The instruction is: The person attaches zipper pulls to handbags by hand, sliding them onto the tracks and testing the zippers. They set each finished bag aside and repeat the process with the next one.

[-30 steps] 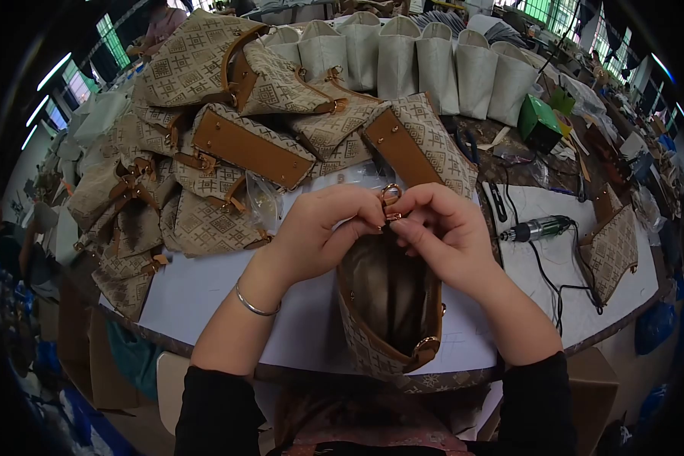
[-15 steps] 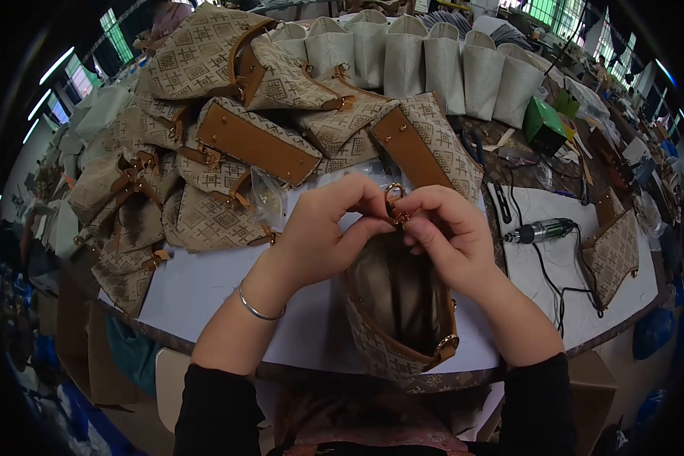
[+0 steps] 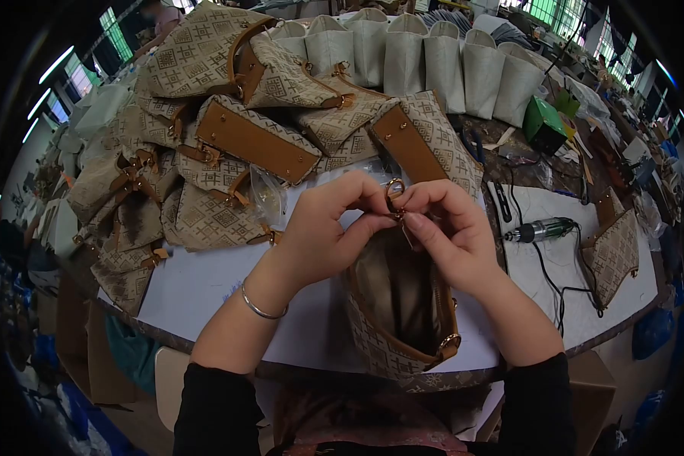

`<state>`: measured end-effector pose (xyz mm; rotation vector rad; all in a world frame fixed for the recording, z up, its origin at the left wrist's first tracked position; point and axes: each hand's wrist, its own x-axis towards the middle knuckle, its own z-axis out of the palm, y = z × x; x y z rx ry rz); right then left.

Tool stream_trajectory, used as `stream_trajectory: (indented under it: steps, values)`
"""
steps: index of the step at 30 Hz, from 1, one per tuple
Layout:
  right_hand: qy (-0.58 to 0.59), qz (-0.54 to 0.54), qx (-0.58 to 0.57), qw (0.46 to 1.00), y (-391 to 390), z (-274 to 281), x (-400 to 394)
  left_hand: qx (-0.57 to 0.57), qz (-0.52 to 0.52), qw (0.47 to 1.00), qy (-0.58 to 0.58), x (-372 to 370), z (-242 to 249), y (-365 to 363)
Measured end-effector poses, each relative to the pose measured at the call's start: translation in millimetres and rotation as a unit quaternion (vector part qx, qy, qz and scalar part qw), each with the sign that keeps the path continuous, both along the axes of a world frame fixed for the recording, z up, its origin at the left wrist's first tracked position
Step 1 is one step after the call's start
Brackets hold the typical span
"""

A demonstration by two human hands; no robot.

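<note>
A patterned handbag (image 3: 376, 334) with brown trim stands open-mouthed at the table's front edge, its dark lining showing. At its far end, my left hand (image 3: 330, 224) pinches small gold-coloured hardware between thumb and forefinger. My right hand (image 3: 454, 235) grips the same spot from the other side, thumb tip against forefinger. A gold metal ring (image 3: 393, 185) rises upright between my fingertips. The small part below the ring is mostly covered by the fingers. Another gold ring (image 3: 449, 341) sits on a brown tab at the bag's near end.
Similar patterned bags (image 3: 205, 57) are heaped at left and behind. Pale fabric liners (image 3: 405, 61) stand in a row at the back. On the right lie a corded power screwdriver (image 3: 539, 230), a small patterned pouch (image 3: 614, 254) and a green box (image 3: 545, 125). A person (image 3: 163, 19) is at upper left.
My right fingers have shifted slightly up and left around the hardware, and the ring has turned a little. The handbag stays put. The person at upper left has come further into view.
</note>
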<state>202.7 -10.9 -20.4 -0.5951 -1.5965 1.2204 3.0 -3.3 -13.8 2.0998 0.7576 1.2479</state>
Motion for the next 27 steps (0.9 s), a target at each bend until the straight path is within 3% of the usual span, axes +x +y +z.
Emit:
stream_trajectory:
  steps: [5, 7, 13, 19, 27]
  values:
    - [0.012, -0.007, 0.023, 1.000, 2.8, -0.7, -2.2, 0.008, 0.005, 0.999, -0.039, 4.6, -0.7, -0.2]
    - [-0.043, -0.019, 0.159, 0.986, 7.6, -3.3, -1.1, 0.012, 0.009, 0.999, -0.038, 4.9, -0.6, -0.4]
    - [0.028, 0.012, 0.032, 0.999, 4.0, -8.5, -2.5, 0.009, 0.003, 0.999, -0.049, 4.5, -3.5, 0.9]
    - [0.084, 0.017, 0.017, 0.996, 4.3, -10.3, -5.0, 0.004, 0.002, 0.999, -0.047, 4.8, -1.6, -0.1]
    - [0.047, 0.017, 0.028, 0.998, 3.7, -8.2, -3.2, 0.007, 0.002, 0.999, -0.043, 4.0, -2.0, -0.1]
